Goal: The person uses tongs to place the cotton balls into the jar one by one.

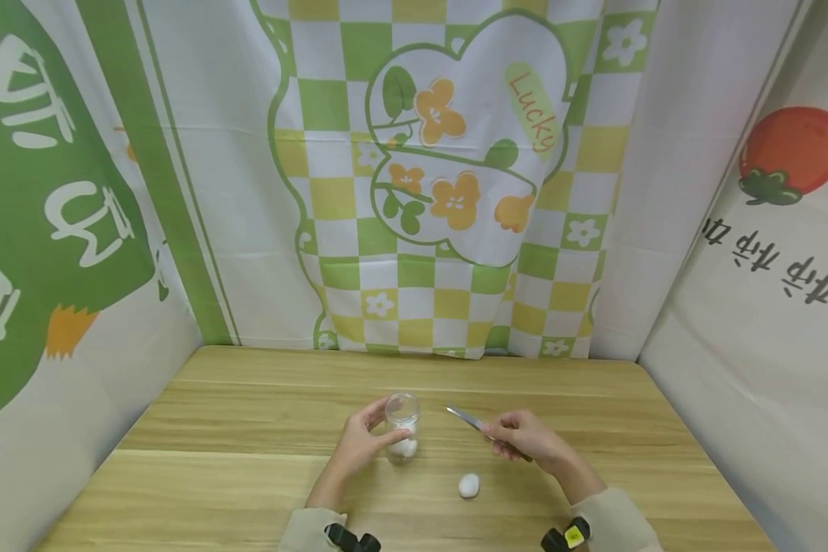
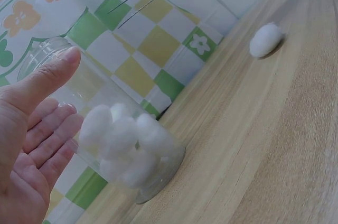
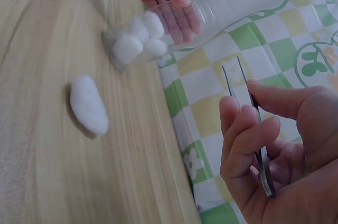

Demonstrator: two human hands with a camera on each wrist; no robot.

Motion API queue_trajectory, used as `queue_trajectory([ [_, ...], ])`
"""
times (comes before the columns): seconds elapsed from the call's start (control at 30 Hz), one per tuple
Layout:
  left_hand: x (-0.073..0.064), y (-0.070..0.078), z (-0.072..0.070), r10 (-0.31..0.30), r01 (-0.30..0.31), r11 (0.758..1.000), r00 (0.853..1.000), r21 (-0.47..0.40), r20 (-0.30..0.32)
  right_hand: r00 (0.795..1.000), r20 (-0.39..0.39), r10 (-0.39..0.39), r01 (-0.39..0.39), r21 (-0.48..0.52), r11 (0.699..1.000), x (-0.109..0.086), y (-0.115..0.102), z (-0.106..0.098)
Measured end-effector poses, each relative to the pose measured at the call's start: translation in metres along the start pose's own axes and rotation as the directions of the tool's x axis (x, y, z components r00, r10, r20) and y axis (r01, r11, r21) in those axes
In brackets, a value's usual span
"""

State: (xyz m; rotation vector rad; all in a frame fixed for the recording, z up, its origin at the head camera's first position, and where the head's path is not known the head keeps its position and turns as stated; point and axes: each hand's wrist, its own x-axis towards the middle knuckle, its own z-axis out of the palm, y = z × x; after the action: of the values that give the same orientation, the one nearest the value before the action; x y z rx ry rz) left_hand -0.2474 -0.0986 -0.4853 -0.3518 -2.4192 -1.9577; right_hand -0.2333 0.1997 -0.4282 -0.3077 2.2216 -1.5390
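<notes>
A clear jar point(image 1: 402, 414) without a lid stands upright on the table, with several white cotton balls point(image 2: 127, 139) in its lower half. My left hand point(image 1: 366, 438) holds the jar from the left, its thumb on the near side and its fingers round the back. In my right hand point(image 1: 524, 438) is a pair of metal tweezers point(image 3: 259, 145), pinched between thumb and fingers. Their two tips are apart with nothing between them, pointing toward the jar. One loose cotton ball point(image 1: 468, 485) lies on the table between the hands, nearer to me.
The wooden table point(image 1: 248, 414) has light and darker grain bands. A checkered curtain point(image 1: 448, 307) hangs behind its far edge, and printed white cloth point(image 1: 752, 330) closes off the right side. Each sleeve carries a black wrist device.
</notes>
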Motion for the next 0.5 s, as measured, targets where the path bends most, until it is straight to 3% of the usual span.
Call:
queue_trajectory([
  [0.5, 0.001, -0.003, 0.001, -0.006, 0.006, 1.000, 1.000, 0.008, -0.009, 1.000, 0.013, 0.012, -0.012, -0.012, 1.000, -0.010, 0.014, -0.004],
])
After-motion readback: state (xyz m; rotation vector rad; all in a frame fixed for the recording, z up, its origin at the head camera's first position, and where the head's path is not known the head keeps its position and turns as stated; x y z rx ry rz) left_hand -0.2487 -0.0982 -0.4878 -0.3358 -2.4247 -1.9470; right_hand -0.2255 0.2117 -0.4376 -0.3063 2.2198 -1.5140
